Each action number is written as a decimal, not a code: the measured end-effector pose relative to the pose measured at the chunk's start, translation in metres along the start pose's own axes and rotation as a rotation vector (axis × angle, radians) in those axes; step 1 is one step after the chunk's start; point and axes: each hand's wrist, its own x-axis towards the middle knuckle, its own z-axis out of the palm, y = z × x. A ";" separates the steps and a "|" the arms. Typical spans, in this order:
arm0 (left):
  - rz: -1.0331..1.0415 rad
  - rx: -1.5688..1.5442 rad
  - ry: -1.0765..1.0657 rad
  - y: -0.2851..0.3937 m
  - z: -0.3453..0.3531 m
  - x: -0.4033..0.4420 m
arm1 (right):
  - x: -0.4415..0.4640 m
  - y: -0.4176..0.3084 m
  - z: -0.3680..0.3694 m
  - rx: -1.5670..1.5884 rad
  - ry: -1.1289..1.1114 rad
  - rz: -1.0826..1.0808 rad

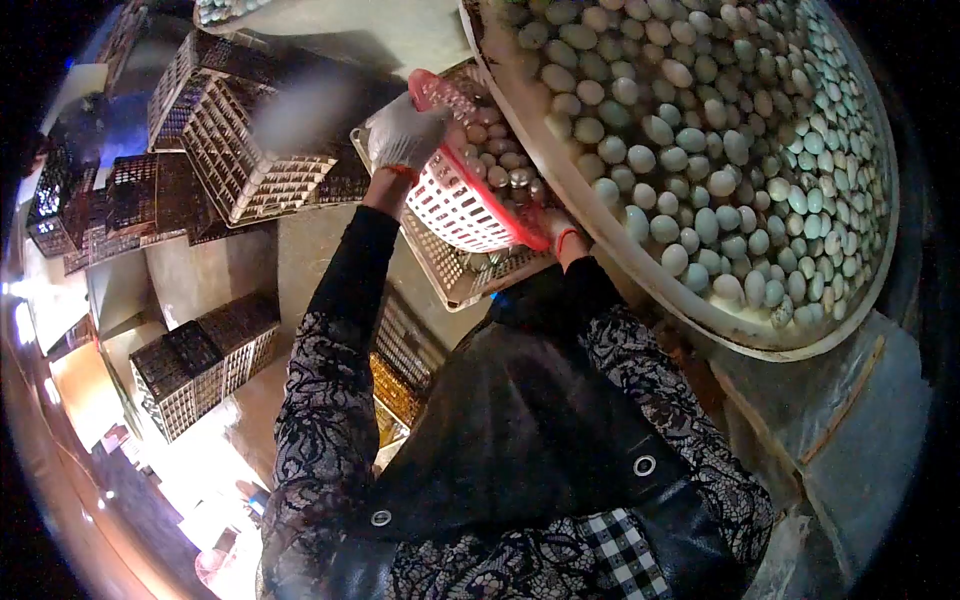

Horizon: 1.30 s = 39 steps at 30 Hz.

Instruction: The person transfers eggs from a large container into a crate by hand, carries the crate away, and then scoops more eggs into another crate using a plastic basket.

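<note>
A pink-and-white plastic basket point(462, 208) full of eggs point(495, 150) is tilted over a pale slatted crate point(440, 265). My left hand point(408, 138), in a whitish glove with a red cuff, is closed on the basket's far left rim by the pink handle. At the near right end, my right hand point(553, 222) grips the pink rim; its fingers are partly hidden. Some eggs show inside the crate beneath the basket. Close on the right stands a large round tub point(640, 280) holding a great many pale green and whitish eggs in liquid.
Stacked slatted crates point(250, 150) stand to the left, with another crate stack point(205, 360) lower down. A yellow crate point(396, 390) sits near my left forearm. The top edge shows part of another vessel point(350, 30). Grey slabs point(850, 440) lie below the tub.
</note>
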 end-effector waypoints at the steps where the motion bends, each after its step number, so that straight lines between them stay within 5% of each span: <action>1: 0.008 0.098 -0.006 -0.001 0.002 0.010 | 0.001 0.000 -0.001 0.003 0.006 -0.001; 22: 0.077 0.421 -0.082 0.045 -0.011 0.004 | -0.036 0.008 -0.009 0.029 -0.071 -0.010; 28: 0.234 0.548 -0.030 0.030 0.004 0.035 | -0.048 -0.003 -0.007 0.026 -0.189 -0.054; 39: 0.100 0.606 -0.069 0.042 -0.013 0.016 | -0.069 -0.015 0.010 0.036 -0.416 -0.140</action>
